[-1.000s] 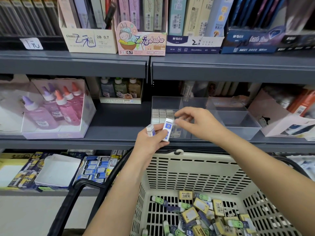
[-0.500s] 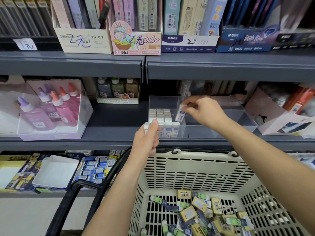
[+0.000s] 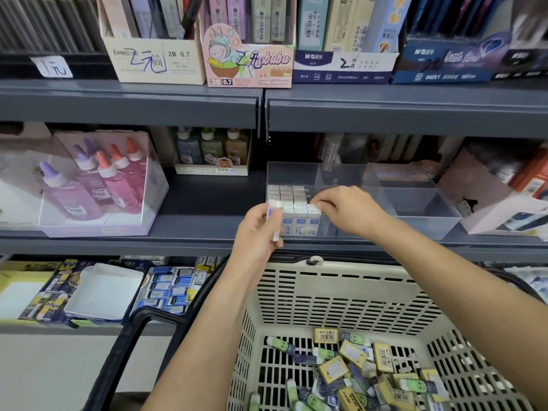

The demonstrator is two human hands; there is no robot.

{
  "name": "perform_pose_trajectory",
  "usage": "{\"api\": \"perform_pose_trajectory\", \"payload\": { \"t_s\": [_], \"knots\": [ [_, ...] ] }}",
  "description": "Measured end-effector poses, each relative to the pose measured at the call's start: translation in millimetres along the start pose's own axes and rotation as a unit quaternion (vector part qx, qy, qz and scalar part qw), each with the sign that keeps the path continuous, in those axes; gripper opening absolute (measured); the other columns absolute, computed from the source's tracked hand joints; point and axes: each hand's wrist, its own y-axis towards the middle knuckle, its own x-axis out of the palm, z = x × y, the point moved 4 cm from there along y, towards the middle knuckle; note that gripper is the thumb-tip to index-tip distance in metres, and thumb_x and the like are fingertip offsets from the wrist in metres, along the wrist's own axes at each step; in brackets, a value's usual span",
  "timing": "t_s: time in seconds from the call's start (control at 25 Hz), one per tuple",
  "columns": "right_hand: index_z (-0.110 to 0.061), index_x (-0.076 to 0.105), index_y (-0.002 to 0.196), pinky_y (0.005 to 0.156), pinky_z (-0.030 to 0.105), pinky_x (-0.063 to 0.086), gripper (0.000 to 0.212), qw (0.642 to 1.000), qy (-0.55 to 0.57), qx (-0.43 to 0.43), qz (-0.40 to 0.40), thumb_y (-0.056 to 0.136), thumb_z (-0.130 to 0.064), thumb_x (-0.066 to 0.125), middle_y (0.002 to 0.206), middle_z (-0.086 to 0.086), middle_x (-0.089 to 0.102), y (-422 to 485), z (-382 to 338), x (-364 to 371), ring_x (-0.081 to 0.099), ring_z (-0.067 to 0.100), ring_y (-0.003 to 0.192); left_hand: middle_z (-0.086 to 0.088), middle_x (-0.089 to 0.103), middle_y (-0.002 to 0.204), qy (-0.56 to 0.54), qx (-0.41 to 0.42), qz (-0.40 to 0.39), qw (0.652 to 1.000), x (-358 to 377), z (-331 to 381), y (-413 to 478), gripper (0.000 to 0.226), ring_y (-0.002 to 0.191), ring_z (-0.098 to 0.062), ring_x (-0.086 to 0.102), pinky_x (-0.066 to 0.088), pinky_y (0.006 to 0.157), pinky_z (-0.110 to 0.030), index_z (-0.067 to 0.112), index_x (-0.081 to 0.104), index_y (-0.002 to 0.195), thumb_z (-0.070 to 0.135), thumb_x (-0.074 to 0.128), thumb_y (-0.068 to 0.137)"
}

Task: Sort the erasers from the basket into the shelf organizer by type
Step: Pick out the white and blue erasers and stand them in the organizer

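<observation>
Left grip (image 3: pixel 261 229) clasps a white eraser (image 3: pixel 276 226) upright, just before the organizer (image 3: pixel 415 215). Right grip (image 3: pixel 344 210) pinches the top of the front-row eraser (image 3: pixel 313 222), standing inside the organizer's left compartment.

Grey metal shelving (image 3: pixel 130 102), three tiers, stocked with stationery boxes (image 3: pixel 154 60) and glue bottles (image 3: pixel 89 185). Pale floor (image 3: pixel 59 372) lower left, finish unclear; even lighting.

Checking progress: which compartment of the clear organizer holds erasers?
The leftmost compartment of the clear plastic organizer, packed with upright white-and-blue erasers; the others look empty.
</observation>
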Motion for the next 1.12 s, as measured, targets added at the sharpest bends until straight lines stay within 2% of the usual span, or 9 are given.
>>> {"api": "perform_pose_trajectory", "payload": {
  "t_s": [0.12, 0.2, 0.32, 0.4, 0.52, 0.64, 0.84, 1.0, 1.12],
  "knots": [
    [-0.027, 0.063, 0.116, 0.098, 0.041, 0.039, 0.027, 0.998, 0.018, 0.000, 0.066, 0.095, -0.024, 0.046, 0.119, -0.004, 0.064, -9, -4, -8, 0.056, 0.021, 0.110, 0.010, 0.065, 0.089, 0.057, 0.022, -0.020, 0.998, 0, -3, -1, 0.017, 0.075, -0.002, 0.058, 0.049, 0.068, -0.019, 0.026, 0.061, 0.105, 0.015, 0.054, 0.094],
    [-0.027, 0.061, 0.119, 0.090, 0.033, 0.041, 0.030, 0.992, 0.077, -0.030, 0.094, 0.093, -0.019, 0.051, 0.112, -0.001, 0.063, -15, -11, -14, 0.056, 0.015, 0.100, 0.007, 0.065, 0.092, 0.070, 0.021, -0.028, 0.997, 3, -2, -2, 0.019, 0.078, -0.003, 0.059, 0.049, 0.071, -0.020, 0.024, 0.062, 0.108, 0.014, 0.054, 0.094],
    [-0.028, 0.057, 0.124, 0.078, 0.012, 0.038, 0.039, 0.980, 0.161, -0.113, 0.043, 0.088, -0.013, 0.059, 0.105, -0.007, 0.059, -25, -30, -14, 0.054, 0.006, 0.086, 0.004, 0.064, 0.082, 0.026, -0.009, -0.046, 0.999, 8, -2, -4, 0.016, 0.070, -0.006, 0.056, 0.047, 0.061, -0.020, 0.017, 0.065, 0.104, 0.013, 0.051, 0.095],
    [-0.023, 0.064, 0.111, 0.073, 0.005, 0.037, 0.027, 0.973, 0.183, -0.134, 0.033, 0.086, -0.013, 0.063, 0.097, -0.010, 0.060, -26, -34, -14, 0.055, 0.004, 0.083, -0.001, 0.063, 0.077, -0.032, -0.045, -0.076, 0.996, 14, -3, -7, 0.019, 0.063, -0.009, 0.053, 0.043, 0.052, -0.020, 0.011, 0.065, 0.100, 0.015, 0.047, 0.097],
    [-0.023, 0.065, 0.091, 0.070, 0.010, 0.041, 0.009, 0.966, 0.239, -0.094, 0.038, 0.085, -0.017, 0.065, 0.081, -0.012, 0.063, -24, -29, -19, 0.058, 0.006, 0.077, -0.006, 0.069, 0.077, -0.055, -0.056, -0.061, 0.995, 14, -2, -6, 0.025, 0.060, -0.011, 0.058, 0.046, 0.049, -0.020, 0.007, 0.064, 0.098, 0.020, 0.042, 0.099],
    [-0.022, 0.064, 0.088, 0.076, 0.033, 0.051, 0.008, 0.958, 0.280, -0.058, 0.038, 0.085, -0.014, 0.065, 0.074, 0.001, 0.067, -23, -21, -24, 0.062, 0.018, 0.069, -0.007, 0.071, 0.081, -0.039, -0.051, -0.019, 0.998, 9, -1, -5, 0.018, 0.060, -0.012, 0.064, 0.048, 0.047, -0.020, 0.009, 0.066, 0.095, 0.016, 0.049, 0.096],
    [-0.026, 0.064, 0.106, 0.062, 0.008, 0.045, 0.019, 0.937, 0.346, -0.047, -0.006, 0.091, -0.016, 0.057, 0.079, -0.006, 0.070, -29, -18, -25, 0.064, 0.001, 0.064, 0.001, 0.070, 0.094, 0.068, 0.029, -0.028, 0.997, 10, -1, -7, 0.018, 0.075, -0.009, 0.066, 0.050, 0.058, -0.019, 0.024, 0.066, 0.098, 0.009, 0.061, 0.088],
    [-0.017, 0.064, 0.110, 0.064, 0.009, 0.045, 0.024, 0.931, 0.364, -0.026, -0.015, 0.090, -0.008, 0.058, 0.078, -0.001, 0.070, -31, -10, -26, 0.063, 0.000, 0.065, 0.001, 0.072, 0.090, 0.040, 0.024, -0.050, 0.998, 12, -2, -8, 0.017, 0.075, -0.010, 0.068, 0.051, 0.057, -0.018, 0.020, 0.068, 0.096, 0.010, 0.054, 0.093],
    [-0.011, 0.068, 0.097, 0.060, 0.008, 0.044, 0.013, 0.941, 0.336, -0.036, -0.003, 0.087, -0.006, 0.061, 0.075, -0.004, 0.067, -30, -11, -27, 0.057, -0.002, 0.057, 0.000, 0.071, 0.083, 0.042, -0.001, -0.060, 0.997, 17, -6, -9, 0.020, 0.067, -0.008, 0.067, 0.049, 0.051, -0.017, 0.016, 0.067, 0.094, 0.012, 0.048, 0.096]
  ]
}}
